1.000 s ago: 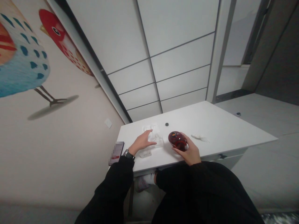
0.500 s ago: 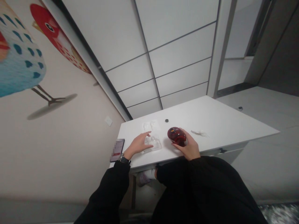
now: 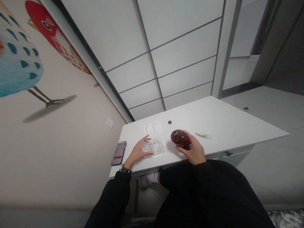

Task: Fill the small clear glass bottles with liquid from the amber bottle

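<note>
My right hand [image 3: 193, 151] is wrapped around a shiny dark red rounded object [image 3: 180, 139] that rests on the white table [image 3: 228, 126]. My left hand [image 3: 139, 151] lies on the table with fingers spread, its fingertips touching a clear plastic packaging tray [image 3: 155, 146]. A second clear plastic piece [image 3: 152, 128] lies just beyond the tray. Both arms are in black sleeves, and a watch [image 3: 124, 169] sits on my left wrist.
A phone [image 3: 118, 153] lies at the table's left edge. A small black round item [image 3: 169, 122] sits farther back, and a crumpled clear wrapper [image 3: 204, 136] lies right of the red object. White panelled wall behind; painted bird mural on the left wall.
My left hand has drawn back toward me, pulling the clear tray nearer the front edge. My right hand stays on the red object. The view has shifted slightly.
</note>
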`<action>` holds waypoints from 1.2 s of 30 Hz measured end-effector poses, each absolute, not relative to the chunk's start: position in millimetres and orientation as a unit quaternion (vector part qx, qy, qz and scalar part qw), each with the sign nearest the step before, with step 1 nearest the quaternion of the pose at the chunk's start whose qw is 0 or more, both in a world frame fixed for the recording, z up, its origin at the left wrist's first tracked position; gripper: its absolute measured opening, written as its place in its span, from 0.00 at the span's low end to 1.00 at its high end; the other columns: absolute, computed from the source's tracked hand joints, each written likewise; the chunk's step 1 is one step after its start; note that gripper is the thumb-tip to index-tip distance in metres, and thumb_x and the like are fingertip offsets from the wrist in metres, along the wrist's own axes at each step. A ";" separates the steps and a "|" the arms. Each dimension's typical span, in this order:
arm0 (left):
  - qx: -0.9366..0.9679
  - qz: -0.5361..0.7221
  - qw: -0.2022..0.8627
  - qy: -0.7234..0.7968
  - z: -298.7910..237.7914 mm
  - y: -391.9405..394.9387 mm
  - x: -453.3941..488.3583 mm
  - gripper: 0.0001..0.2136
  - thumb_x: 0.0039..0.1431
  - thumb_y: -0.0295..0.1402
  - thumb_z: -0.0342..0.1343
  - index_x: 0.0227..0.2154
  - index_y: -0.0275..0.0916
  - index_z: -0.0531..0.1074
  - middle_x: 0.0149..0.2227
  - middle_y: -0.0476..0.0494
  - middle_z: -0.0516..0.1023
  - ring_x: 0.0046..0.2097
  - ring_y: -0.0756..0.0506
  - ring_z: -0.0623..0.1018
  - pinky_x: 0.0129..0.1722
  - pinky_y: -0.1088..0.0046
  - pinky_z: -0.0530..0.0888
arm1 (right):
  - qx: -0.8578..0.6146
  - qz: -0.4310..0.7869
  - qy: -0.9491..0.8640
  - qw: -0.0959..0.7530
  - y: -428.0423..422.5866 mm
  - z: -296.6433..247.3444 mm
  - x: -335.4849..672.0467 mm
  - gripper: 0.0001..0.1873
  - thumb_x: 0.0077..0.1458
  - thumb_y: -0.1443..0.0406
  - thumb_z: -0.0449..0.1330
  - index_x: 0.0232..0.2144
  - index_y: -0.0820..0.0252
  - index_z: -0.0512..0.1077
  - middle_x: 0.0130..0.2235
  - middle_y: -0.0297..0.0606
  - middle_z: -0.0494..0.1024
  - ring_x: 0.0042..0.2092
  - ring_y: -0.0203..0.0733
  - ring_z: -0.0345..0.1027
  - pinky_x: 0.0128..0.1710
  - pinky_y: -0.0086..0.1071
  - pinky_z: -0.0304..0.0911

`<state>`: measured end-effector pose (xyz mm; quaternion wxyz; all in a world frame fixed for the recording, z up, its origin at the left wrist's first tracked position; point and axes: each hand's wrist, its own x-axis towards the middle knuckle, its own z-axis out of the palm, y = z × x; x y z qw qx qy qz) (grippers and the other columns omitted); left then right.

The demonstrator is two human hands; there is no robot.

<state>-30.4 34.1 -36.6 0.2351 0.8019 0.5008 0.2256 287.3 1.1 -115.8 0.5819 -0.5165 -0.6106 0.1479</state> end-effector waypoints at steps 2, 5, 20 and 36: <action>0.797 0.238 0.230 0.506 -40.5 33.2 -26.1 0.47 0.48 0.37 0.77 0.69 0.44 0.60 0.62 0.37 0.76 0.63 0.36 0.75 0.68 0.53 0.65 | -0.517 0.144 -0.616 0.577 0.0 -116.1 288.3 0.42 0.53 0.52 0.73 0.66 0.56 0.67 0.62 0.50 0.77 0.60 0.60 0.75 0.60 0.56 0.71; 0.788 0.256 0.221 0.513 -45.2 32.8 -18.8 0.44 0.49 0.35 0.76 0.68 0.44 0.62 0.59 0.38 0.78 0.60 0.36 0.76 0.66 0.53 0.67 | -0.516 0.135 -0.625 0.569 -1.1 -114.1 288.6 0.41 0.54 0.52 0.72 0.66 0.55 0.67 0.62 0.50 0.78 0.59 0.60 0.75 0.59 0.56 0.72; 0.739 0.315 0.250 0.540 -65.6 20.2 12.9 0.49 0.47 0.34 0.77 0.68 0.47 0.55 0.57 0.42 0.79 0.59 0.33 0.75 0.62 0.48 0.70 | -0.451 -0.009 -0.786 0.422 35.9 -71.2 304.7 0.33 0.66 0.59 0.62 0.70 0.50 0.61 0.59 0.50 0.77 0.56 0.59 0.75 0.57 0.60 0.72; 0.750 0.291 0.235 0.546 -68.6 18.6 14.8 0.49 0.41 0.32 0.81 0.64 0.49 0.59 0.63 0.37 0.75 0.60 0.29 0.78 0.59 0.42 0.76 | -0.433 -0.170 -0.830 0.309 28.8 -64.1 299.5 0.39 0.69 0.70 0.54 0.75 0.42 0.50 0.60 0.48 0.76 0.57 0.59 0.74 0.62 0.64 0.65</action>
